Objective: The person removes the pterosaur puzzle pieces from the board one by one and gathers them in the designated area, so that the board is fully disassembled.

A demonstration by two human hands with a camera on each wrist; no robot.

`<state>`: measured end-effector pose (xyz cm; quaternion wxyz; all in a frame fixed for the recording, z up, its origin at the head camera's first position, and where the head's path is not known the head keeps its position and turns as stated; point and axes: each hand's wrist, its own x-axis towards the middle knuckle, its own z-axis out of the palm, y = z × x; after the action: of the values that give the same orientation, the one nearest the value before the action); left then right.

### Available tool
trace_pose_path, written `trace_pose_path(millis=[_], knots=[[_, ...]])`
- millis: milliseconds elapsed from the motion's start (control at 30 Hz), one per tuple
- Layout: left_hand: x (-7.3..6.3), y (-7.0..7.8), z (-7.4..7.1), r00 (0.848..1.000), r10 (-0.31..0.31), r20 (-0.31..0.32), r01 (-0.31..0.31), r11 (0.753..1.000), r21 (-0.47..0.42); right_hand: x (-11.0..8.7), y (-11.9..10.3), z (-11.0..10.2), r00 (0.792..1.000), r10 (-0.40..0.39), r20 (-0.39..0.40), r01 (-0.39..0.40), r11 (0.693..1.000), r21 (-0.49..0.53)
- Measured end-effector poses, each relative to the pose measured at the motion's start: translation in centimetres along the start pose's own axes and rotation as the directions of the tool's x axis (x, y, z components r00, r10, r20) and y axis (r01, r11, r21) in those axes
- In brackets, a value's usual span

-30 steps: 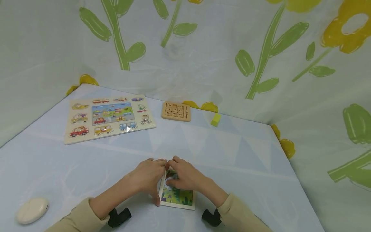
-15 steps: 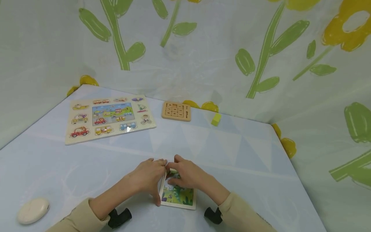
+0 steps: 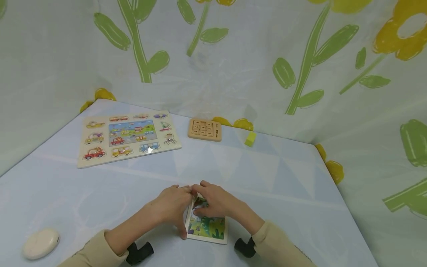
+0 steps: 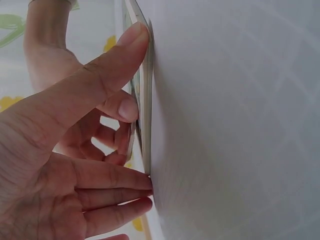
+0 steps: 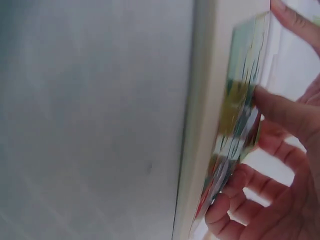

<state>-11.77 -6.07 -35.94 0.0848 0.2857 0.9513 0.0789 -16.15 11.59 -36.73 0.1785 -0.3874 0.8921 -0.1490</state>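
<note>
A small framed dinosaur jigsaw puzzle [image 3: 213, 228] lies on the table between both hands in the head view. My left hand [image 3: 168, 205] rests along its left side. The thumb touches the frame's edge, and the straight fingers reach its far corner in the left wrist view. Over the puzzle's upper left part, my right hand [image 3: 217, 202] has its fingers curled. It pinches a thin puzzle piece [image 4: 131, 141], which stands tilted at the far end. In the right wrist view, the right thumb touches the puzzle's picture face. The right hand covers much of the upper picture.
A large vehicle puzzle board [image 3: 130, 137] lies at the back left. Beside it are a wooden number slide puzzle [image 3: 205, 129] and a yellow-green block [image 3: 250, 139]. A cream oval object [image 3: 41, 243] sits at the front left. Flower-printed fabric rises behind the table.
The head view has shifted slightly, carrying the whole scene a little right and down. Both hands stay at the puzzle; the right fingers move only slightly at its far left corner.
</note>
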Motion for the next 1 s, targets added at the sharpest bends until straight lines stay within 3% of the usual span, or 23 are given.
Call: trace_pose_path(millis=[233,467,667,900,1000], knots=[[0.2,0.2,-0.2,1.0,-0.018,0.024,0.017,0.999,0.028,-0.8,-1.0,0.5,0.985,0.098,-0.143,-0.099,0.995,0.004],[0.3,0.3,-0.2,1.0,-0.021,0.02,0.021,0.999,0.027,-1.5,-1.6,1.3,0.954,0.024,-0.3,-0.05,0.996,-0.078],[0.2,0.3,-0.3,0.998,-0.036,0.054,0.035,0.999,0.015,-1.6,-1.6,0.9,0.945,0.019,-0.327,-0.039,0.998,-0.056],[0.1,0.4,-0.2,0.997,-0.043,0.056,0.044,0.999,-0.027,-2.5,-0.9,-0.1,0.92,-0.056,-0.388,0.034,0.997,-0.064],[0.0,0.3,-0.2,0.997,-0.04,0.068,0.046,0.996,-0.078,-3.0,-0.5,-0.4,0.924,-0.024,-0.381,0.003,0.998,-0.057]])
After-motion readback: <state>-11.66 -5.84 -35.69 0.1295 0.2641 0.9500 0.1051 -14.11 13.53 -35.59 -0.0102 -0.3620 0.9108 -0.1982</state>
